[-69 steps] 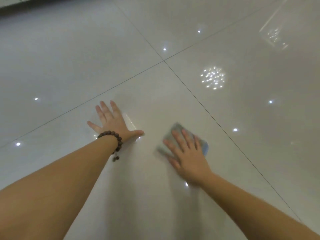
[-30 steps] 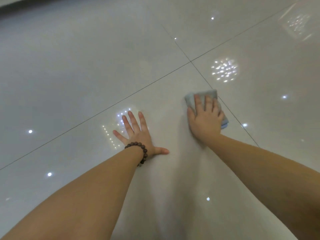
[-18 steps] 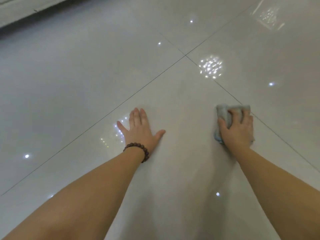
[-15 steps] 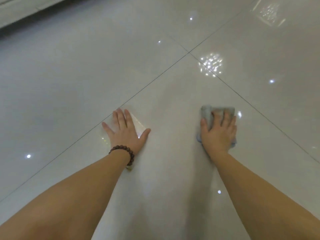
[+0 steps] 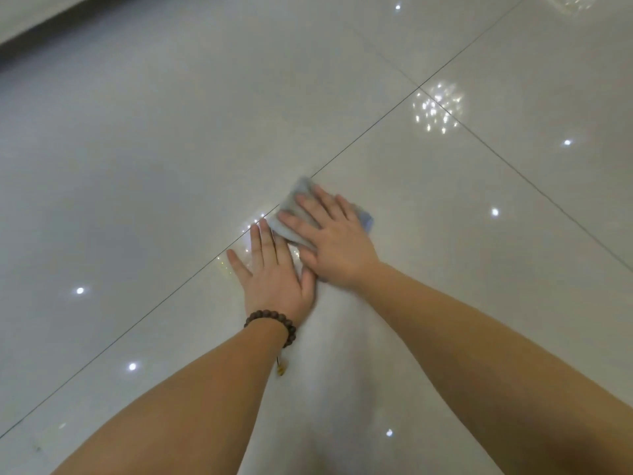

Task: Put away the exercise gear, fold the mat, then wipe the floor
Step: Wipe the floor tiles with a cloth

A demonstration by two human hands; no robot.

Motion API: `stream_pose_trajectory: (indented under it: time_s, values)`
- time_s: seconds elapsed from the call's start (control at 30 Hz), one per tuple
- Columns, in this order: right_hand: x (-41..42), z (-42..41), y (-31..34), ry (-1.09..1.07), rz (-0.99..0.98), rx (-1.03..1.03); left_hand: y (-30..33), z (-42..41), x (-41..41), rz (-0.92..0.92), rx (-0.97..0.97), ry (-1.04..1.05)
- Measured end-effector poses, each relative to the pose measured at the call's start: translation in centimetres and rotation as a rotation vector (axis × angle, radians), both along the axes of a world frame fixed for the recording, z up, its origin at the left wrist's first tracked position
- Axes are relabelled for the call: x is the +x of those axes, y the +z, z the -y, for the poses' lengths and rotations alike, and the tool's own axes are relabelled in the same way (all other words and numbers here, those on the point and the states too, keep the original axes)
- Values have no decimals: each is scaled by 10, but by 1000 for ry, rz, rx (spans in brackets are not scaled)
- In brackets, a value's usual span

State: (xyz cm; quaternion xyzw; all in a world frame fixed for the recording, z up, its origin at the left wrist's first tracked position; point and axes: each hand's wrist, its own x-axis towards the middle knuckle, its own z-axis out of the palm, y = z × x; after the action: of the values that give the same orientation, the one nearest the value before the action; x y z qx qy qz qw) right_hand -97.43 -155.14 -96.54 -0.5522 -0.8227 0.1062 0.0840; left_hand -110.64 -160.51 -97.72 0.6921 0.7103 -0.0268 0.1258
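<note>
Floor-wiping stroke: the cloth has swept leftward across the tile.

The grey-blue cloth (image 5: 291,214) lies on the glossy floor (image 5: 479,269) over a tile joint (image 5: 359,137), pressed flat beneath the right hand (image 5: 334,240), fingers straight; half a second ago it lay well right. The left hand (image 5: 274,272), braceleted (image 5: 272,322), rests flat, now touching the right. No gear or mat shows; wiping appears under way.

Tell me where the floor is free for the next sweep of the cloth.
Free: the tile right of the right hand, out to the diagonal grout line, and the broad tile beyond the long grout line, left of the cloth. Crowded: just by the left hand, which lies flat on the floor close against the cloth.
</note>
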Motion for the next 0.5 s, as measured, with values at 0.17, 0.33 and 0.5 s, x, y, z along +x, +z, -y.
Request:
stream_pose_trajectory:
  time_s: [0.17, 0.33, 0.5]
  values:
    - [106, -41, -2, -594, 45, 34, 1, 2, 1, 17, -11, 11]
    - [64, 0, 3, -823, -7, -3, 3, 1, 1, 7, -33, 4]
    - [58, 72, -5, -106, 14, 52, 5, 3, 0, 22, -37, 3]
